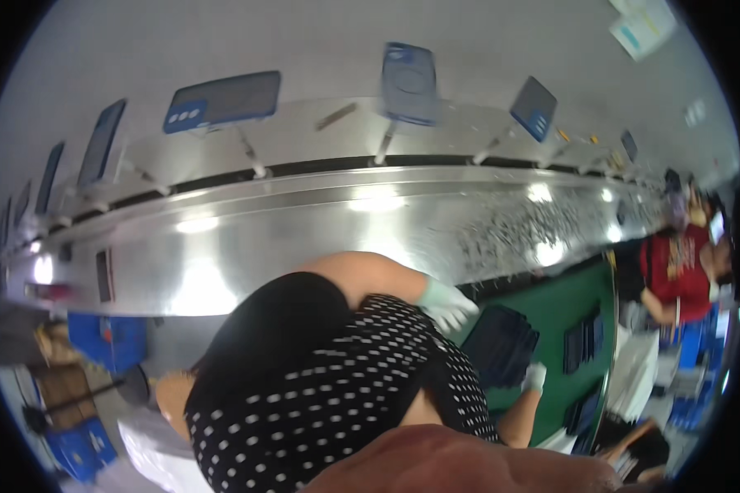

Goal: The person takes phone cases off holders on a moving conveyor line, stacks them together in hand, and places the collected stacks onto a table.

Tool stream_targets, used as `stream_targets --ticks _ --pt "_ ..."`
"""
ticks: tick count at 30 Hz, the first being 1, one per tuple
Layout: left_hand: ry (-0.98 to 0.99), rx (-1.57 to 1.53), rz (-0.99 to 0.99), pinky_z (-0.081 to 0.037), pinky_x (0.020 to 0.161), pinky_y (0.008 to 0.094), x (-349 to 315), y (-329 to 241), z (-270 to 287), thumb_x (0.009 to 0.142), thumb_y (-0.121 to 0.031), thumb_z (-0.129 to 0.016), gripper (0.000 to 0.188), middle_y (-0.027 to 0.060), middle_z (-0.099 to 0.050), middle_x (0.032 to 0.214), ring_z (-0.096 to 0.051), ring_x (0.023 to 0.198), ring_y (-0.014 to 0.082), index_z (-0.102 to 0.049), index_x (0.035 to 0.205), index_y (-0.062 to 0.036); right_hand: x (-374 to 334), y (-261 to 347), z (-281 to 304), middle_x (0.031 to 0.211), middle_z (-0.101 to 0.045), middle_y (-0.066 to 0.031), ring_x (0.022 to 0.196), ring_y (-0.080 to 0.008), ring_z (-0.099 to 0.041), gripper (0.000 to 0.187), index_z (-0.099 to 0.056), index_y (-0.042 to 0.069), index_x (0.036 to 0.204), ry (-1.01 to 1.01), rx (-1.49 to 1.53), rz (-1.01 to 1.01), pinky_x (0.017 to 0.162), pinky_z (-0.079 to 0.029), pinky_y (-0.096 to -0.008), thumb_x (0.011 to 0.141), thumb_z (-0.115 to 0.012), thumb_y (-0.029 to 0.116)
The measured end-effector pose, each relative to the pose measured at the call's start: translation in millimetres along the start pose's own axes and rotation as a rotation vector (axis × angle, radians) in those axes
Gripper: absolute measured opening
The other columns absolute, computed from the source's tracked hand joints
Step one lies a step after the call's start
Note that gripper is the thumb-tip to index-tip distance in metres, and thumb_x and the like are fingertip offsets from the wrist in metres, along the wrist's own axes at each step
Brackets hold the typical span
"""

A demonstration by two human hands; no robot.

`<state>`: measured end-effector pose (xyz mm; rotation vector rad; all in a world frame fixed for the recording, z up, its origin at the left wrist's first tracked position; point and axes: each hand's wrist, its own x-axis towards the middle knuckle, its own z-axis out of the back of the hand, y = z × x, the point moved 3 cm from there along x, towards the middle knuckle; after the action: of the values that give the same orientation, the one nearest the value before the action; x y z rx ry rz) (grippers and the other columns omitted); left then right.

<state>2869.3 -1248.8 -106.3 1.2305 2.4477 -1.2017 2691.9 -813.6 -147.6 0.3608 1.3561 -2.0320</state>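
Observation:
My left hand (450,309), in a white glove, reaches to the upper left edge of a pile of dark blue flat rectangular pieces (501,343). Its fingers are stretched out and a little apart. On the pile's lower right edge rests my right hand (534,378), also gloved; its fingers are small and partly hidden, so I cannot tell whether they grip a piece. The pile lies on a green tabletop (555,316). More dark pieces stand in a row (584,341) farther right, with another group (584,409) below them.
A shiny metal conveyor trough (288,238) runs alongside, bearing phone-back-shaped panels (409,82) on upright holders. Scattered bits (526,234) cover part of its metal surface. A person in a red shirt (678,271) is at the right; blue bins (111,338) stand at the left.

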Motion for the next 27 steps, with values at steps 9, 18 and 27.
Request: stream_targets --ticks 9,18,27 --pt "-0.244 -0.321 -0.236 -0.036 0.11 0.0464 -258 118 118 0.101 -0.046 -0.044 0.061 0.015 -0.042 0.148 -0.041 0.136 0.0281 -0.037 0.143 -0.0026 -92 4 610 0.128 -0.06 -0.0197 0.117 -0.0288 -0.06 0.044 -0.052 0.003 0.133 -1.508 1.52 0.142 0.102 -0.044 -0.0342 0.092 -0.061 0.019" --pt "-0.51 -0.573 -0.65 -0.029 0.115 0.0468 -500 242 158 0.102 -0.048 -0.036 0.07 0.0207 -0.031 0.153 -0.033 0.14 0.0334 -0.025 0.149 0.0025 3 -69 707 0.134 -0.053 -0.0183 0.12 -0.0314 -0.053 0.062 -0.048 0.006 0.139 -0.677 2.334 0.305 0.09 -0.048 -0.0495 0.088 -0.068 0.036" --pt "-0.513 -0.45 -0.678 -0.032 0.113 0.0502 -616 326 215 0.098 -0.054 -0.044 0.076 0.0223 -0.034 0.151 -0.037 0.138 0.0364 -0.029 0.146 0.0024 -8 -121 685 0.093 -0.069 -0.0099 0.07 -0.0197 -0.064 0.028 -0.071 0.003 0.089 -1.567 2.04 -0.223 0.066 -0.053 -0.0317 0.088 -0.069 0.03"
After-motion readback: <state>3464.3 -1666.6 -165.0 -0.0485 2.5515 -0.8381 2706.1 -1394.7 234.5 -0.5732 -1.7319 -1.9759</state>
